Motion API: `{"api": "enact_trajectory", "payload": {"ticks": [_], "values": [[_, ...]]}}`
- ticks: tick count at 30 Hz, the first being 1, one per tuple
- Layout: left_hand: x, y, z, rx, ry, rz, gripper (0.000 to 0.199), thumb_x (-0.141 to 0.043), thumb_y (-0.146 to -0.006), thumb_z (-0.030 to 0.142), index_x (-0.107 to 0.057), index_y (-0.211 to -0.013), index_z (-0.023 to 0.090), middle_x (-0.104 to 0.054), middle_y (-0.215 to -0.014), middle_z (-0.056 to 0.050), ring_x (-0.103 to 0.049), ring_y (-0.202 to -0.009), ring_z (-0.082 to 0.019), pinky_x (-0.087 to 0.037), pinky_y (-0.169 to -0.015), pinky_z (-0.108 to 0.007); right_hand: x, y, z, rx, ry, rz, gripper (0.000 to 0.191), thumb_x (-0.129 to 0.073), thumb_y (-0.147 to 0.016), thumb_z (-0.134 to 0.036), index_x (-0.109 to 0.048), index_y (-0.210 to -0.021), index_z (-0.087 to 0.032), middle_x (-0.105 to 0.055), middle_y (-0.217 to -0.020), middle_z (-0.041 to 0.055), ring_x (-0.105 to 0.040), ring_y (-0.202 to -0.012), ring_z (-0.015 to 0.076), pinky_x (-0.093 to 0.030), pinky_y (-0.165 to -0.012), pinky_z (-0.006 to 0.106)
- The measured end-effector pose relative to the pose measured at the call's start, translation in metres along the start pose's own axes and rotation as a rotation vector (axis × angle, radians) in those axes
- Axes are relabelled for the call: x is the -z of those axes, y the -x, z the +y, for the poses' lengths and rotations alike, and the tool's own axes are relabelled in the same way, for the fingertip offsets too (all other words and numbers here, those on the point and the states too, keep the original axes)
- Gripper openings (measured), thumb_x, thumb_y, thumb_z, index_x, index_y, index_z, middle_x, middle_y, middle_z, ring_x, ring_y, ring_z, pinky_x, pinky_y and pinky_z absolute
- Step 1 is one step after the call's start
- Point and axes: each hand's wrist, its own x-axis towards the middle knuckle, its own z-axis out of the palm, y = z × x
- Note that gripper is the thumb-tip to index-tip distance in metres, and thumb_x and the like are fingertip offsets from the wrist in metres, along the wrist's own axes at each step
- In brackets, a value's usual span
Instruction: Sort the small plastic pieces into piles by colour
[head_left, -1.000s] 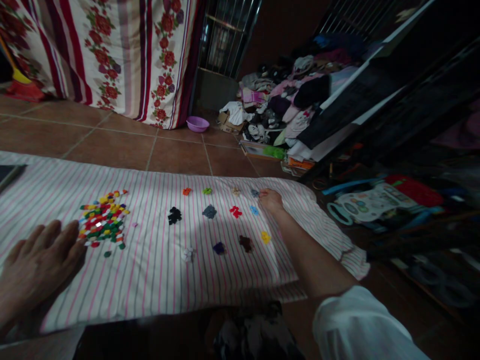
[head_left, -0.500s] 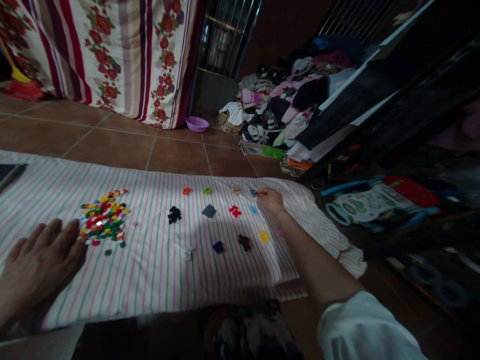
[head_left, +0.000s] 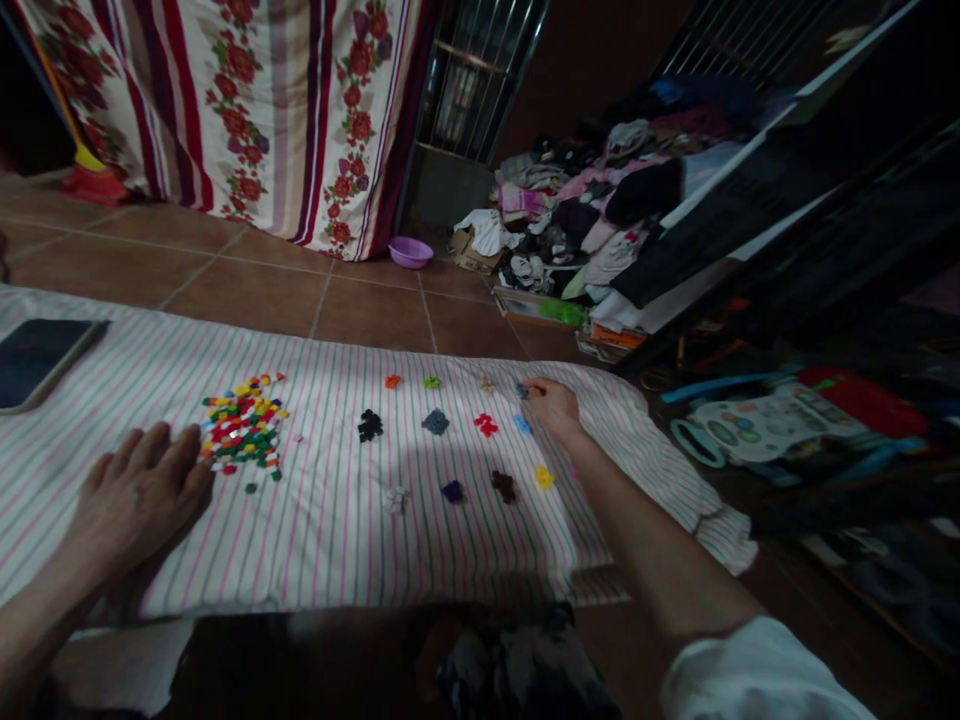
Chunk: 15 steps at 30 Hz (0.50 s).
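Note:
My left hand [head_left: 142, 495] lies flat on the striped cloth [head_left: 315, 550], fingers spread. Its fingertips come up to the left edge of a mixed heap of small coloured pieces [head_left: 244, 428]. Out at the far right, my right hand [head_left: 555, 408] has its fingers pinched together over a little grey-blue cluster [head_left: 522, 390]; whatever is between the fingertips is too small to make out. Close by are light blue pieces [head_left: 523, 425], beige pieces [head_left: 487, 384], red pieces [head_left: 486, 425] and yellow pieces [head_left: 544, 477]. A single pink piece [head_left: 298, 438] lies apart, right of the heap.
More one-colour clusters include black pieces [head_left: 370, 425], grey pieces [head_left: 435, 422], white pieces [head_left: 395, 498] and brown pieces [head_left: 503, 487]. A dark tablet-like object [head_left: 41, 360] rests at the cloth's left end. Beyond stand a purple basin [head_left: 410, 252] and a clothes pile [head_left: 577, 200].
The view has shifted, bringing more of the tablet-like object into sight on the left. Both hands keep nearly the same places on the cloth, the right one still at the grey-blue cluster.

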Motion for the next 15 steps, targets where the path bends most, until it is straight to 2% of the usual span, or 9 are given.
{"api": "enact_trajectory", "payload": {"ticks": [2, 5, 11, 15], "values": [[-0.001, 0.000, 0.003, 0.017, -0.098, 0.074, 0.067, -0.016, -0.088, 0.043, -0.049, -0.133, 0.008, -0.047, -0.136, -0.022, -0.040, -0.129, -0.040, -0.035, -0.104, -0.053, 0.001, 0.003, -0.011, 0.060, 0.007, -0.003, 0.032, -0.048, -0.078, -0.013, -0.076, -0.094, -0.019, -0.074, -0.099, 0.0052, -0.066, -0.097, 0.0219, -0.048, -0.090, 0.032], [-0.004, 0.001, 0.006, 0.022, -0.143, 0.121, 0.065, -0.015, -0.090, 0.041, -0.049, -0.135, 0.008, -0.047, -0.138, -0.022, -0.041, -0.130, -0.040, -0.036, -0.104, -0.052, -0.002, 0.011, -0.032, 0.159, -0.026, -0.021, 0.032, -0.048, -0.078, -0.014, -0.076, -0.092, -0.019, -0.074, -0.099, 0.0055, -0.067, -0.097, 0.0210, -0.048, -0.090, 0.032], [-0.001, 0.001, 0.008, 0.029, -0.124, 0.058, 0.059, -0.025, -0.093, 0.037, -0.046, -0.139, 0.007, -0.042, -0.144, -0.024, -0.037, -0.134, -0.042, -0.033, -0.106, -0.054, -0.014, 0.038, -0.092, 0.423, -0.160, -0.099, 0.029, -0.050, -0.080, -0.015, -0.076, -0.090, -0.022, -0.074, -0.094, 0.0044, -0.066, -0.093, 0.0187, -0.049, -0.089, 0.032], [0.000, 0.001, 0.009, 0.059, -0.112, 0.049, 0.058, -0.027, -0.093, 0.036, -0.045, -0.140, 0.008, -0.041, -0.146, -0.024, -0.034, -0.137, -0.042, -0.030, -0.109, -0.054, -0.022, 0.064, -0.139, 0.593, -0.247, -0.217, 0.027, -0.052, -0.081, -0.013, -0.075, -0.093, -0.022, -0.073, -0.094, 0.0046, -0.066, -0.090, 0.0177, -0.049, -0.085, 0.031]]}}
